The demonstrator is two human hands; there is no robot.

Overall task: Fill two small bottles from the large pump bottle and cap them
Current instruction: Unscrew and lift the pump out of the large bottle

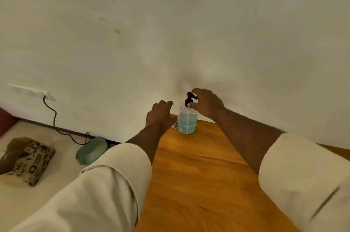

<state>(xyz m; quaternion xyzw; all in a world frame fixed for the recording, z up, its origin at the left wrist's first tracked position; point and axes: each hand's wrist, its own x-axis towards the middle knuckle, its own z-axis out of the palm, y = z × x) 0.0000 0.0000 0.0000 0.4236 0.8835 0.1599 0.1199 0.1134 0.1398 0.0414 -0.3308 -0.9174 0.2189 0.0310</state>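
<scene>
A clear square pump bottle of blue liquid with a black pump (187, 118) stands upright at the far edge of the orange wooden surface (198, 175), against the wall. The right hand (206, 103) hovers at the pump, fingers loosely curled around it (contact unclear through blur). The left hand (159, 115) is curled just beside the bottle, hiding something small and colourful (174, 125); whether it holds anything I cannot tell.

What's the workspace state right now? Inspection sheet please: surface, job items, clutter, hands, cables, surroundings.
Surface: wooden table against a pale wall.
Job's things: pump bottle upright near the wall, blue liquid inside, black pump on. Small bottles: none clearly seen.
Clutter: small blurred item left of the bottle, cannot identify.
Hands: right hand around the pump, fingers curled; left hand beside the bottle, grip unclear.
Cables: black cable hangs from wall socket.
Surroundings: patterned pouch and teal object on the light surface at left.
</scene>
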